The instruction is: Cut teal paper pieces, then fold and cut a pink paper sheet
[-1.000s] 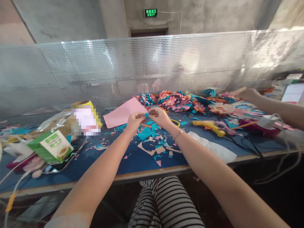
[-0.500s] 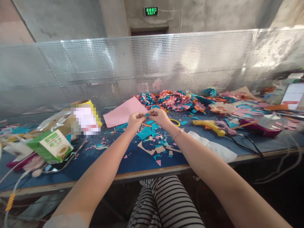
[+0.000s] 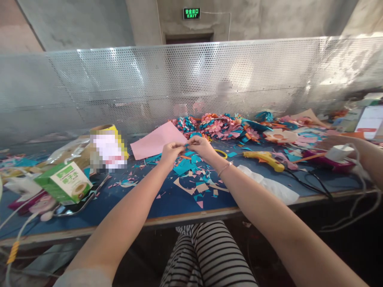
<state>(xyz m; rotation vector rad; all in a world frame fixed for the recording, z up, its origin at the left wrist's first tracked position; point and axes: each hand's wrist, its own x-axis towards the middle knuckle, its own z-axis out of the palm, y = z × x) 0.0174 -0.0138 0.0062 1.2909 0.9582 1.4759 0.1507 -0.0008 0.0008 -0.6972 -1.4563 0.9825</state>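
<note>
My left hand [image 3: 173, 153] and my right hand [image 3: 199, 145] meet fingertip to fingertip above the middle of the table. Both are pinched on a small piece of blue paper [image 3: 186, 146], mostly covered by my fingers. Behind my left hand lies a sheet of pink paper [image 3: 155, 140]. Below my hands, blue paper scraps [image 3: 185, 166] and peach and pink cuttings are strewn over the blue tabletop [image 3: 176, 205]. A yellow ring-shaped handle [image 3: 221, 153] shows just right of my right hand.
Paper flowers [image 3: 214, 126] are heaped along the perforated metal screen [image 3: 143, 87]. On the right are a yellow glue gun [image 3: 265, 158], a white plastic bag [image 3: 269, 185] and another person's arm [image 3: 356, 155]. A green box [image 3: 64, 183] and a tape roll [image 3: 103, 129] stand left.
Another person's arm has come in at the right edge, over the purple object and cables. My hands stay almost in place, still pinched together.
</note>
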